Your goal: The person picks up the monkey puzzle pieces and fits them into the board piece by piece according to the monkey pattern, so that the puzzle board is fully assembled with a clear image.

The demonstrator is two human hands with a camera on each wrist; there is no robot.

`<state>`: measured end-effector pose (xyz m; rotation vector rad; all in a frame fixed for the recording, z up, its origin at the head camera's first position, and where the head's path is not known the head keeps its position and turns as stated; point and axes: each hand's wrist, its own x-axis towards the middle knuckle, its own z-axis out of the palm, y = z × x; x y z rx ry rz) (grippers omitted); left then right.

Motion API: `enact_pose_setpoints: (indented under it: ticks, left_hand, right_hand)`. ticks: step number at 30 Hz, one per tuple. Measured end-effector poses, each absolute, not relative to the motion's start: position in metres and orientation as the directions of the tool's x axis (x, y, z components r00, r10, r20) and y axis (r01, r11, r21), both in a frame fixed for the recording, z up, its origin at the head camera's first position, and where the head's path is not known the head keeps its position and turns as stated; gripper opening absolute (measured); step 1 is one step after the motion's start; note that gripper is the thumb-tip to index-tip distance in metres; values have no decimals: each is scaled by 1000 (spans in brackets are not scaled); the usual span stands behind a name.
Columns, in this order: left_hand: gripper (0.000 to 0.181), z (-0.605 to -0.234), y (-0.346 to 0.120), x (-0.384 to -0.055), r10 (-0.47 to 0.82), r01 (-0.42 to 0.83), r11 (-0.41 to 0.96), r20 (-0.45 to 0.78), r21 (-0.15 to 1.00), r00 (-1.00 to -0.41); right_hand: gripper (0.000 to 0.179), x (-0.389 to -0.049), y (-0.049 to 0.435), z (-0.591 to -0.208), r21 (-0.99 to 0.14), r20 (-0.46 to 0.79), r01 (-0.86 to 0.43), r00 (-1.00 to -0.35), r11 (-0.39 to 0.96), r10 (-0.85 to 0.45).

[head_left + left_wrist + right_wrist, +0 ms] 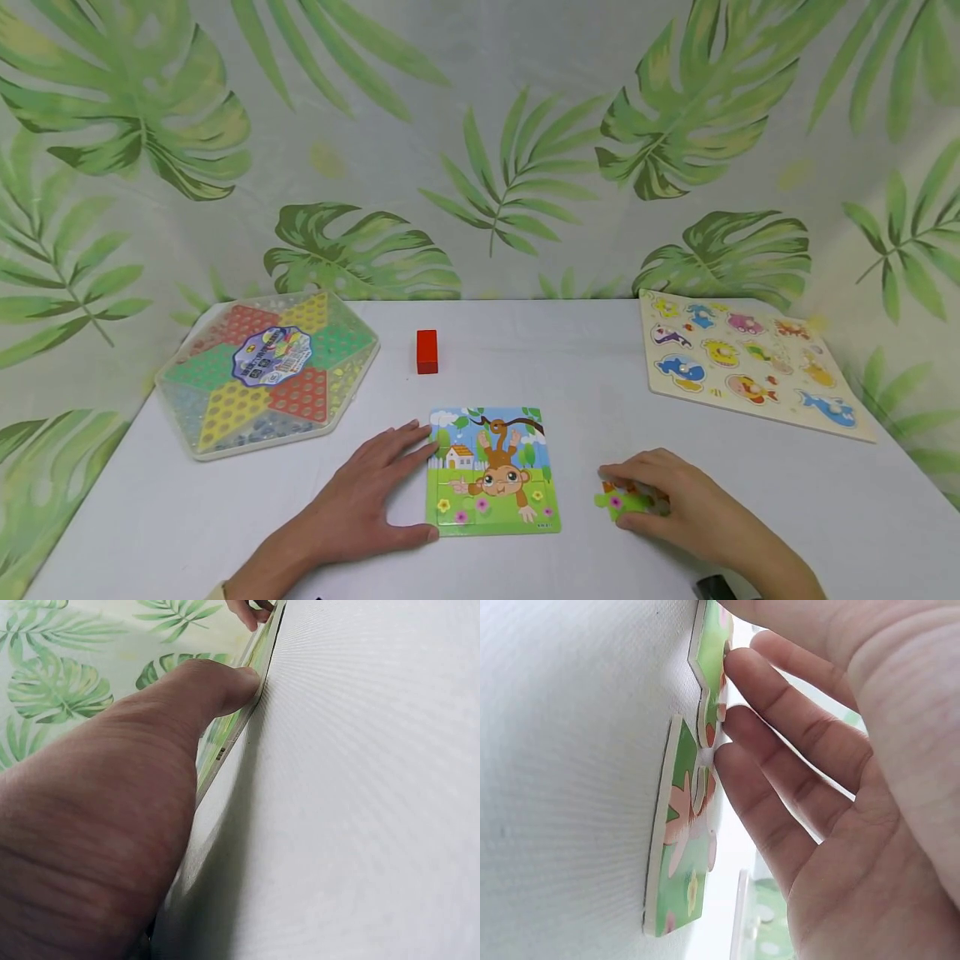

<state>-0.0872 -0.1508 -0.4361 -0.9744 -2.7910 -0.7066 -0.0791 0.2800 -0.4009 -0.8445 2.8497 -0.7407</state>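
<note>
A square jigsaw puzzle [495,471] with a monkey picture lies flat in front of me. My left hand [371,492] rests at its left side, fingers spread and extended, fingertips at the left edge and thumb at the lower left corner. To the right of the puzzle my right hand [667,500] reaches over loose pieces, thumb and fingers on either side of a green puzzle piece [617,502] with a pink flower. In the right wrist view several fingertips touch that piece, and another piece [682,847] lies by the fingers. The palm partly hides the pieces in the head view.
A hexagonal Chinese checkers board [345,408] lies at the back left, a red block [427,352] behind the puzzle. At the back right is a wooden sea-animal puzzle board [712,375]. A leaf-patterned curtain [525,275] hangs behind the table. By the right wrist is a black object [715,587].
</note>
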Motion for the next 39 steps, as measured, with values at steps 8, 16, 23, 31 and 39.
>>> enact_pose_setpoints:
  ticks: [8, 16, 23, 31, 39]
  left_hand:
    - [87, -436, -151, -87, 563, 612, 685, 247, 395, -789]
    - [87, -436, -151, -87, 560, 613, 685, 253, 394, -789]
    - [87, -436, -151, -87, 559, 606, 688, 242, 399, -793]
    - [87, -436, -151, -88, 560, 600, 690, 227, 404, -797]
    - [86, -435, -150, -87, 558, 608, 689, 245, 395, -792]
  right_hand:
    - [47, -79, 278, -401, -475, 73, -504, -840, 721, -538]
    - [46, -78, 274, -402, -462, 124, -530, -833, 711, -539]
    - [52, -78, 279, -400, -420, 83, -492, -858, 763, -508]
    - [57, -80, 289, -395, -401, 8, -424, -888, 812, -459]
    - [54, -79, 287, -396, -405, 31, -448, -878, 797, -478]
